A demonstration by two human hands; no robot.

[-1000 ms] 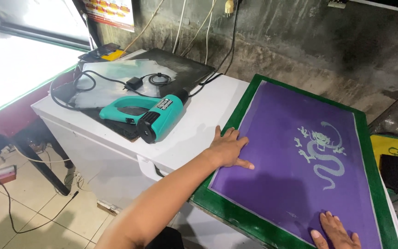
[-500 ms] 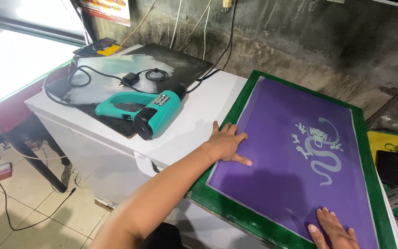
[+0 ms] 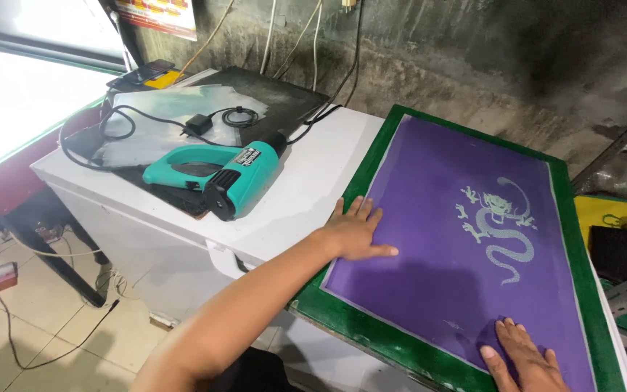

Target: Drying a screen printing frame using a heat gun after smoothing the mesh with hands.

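A green-framed printing screen [image 3: 390, 138] with a purple mesh [image 3: 429, 239] and a pale dragon design [image 3: 498, 225] lies flat on a white chest cabinet [image 3: 306, 189]. My left hand [image 3: 353, 231] rests palm down on the screen's left edge, fingers spread. My right hand [image 3: 524, 356] presses flat on the purple mesh near the front right corner. Neither hand holds anything.
A teal heat gun [image 3: 215, 173] lies on a black mat [image 3: 284, 98] left of the screen, its black cord [image 3: 110, 123] looped beside it. A lit light table [image 3: 16, 101] stands at far left. Yellow and black items [image 3: 615, 232] sit at right.
The view has shifted slightly; both hands stay flat on the screen in about the same places.
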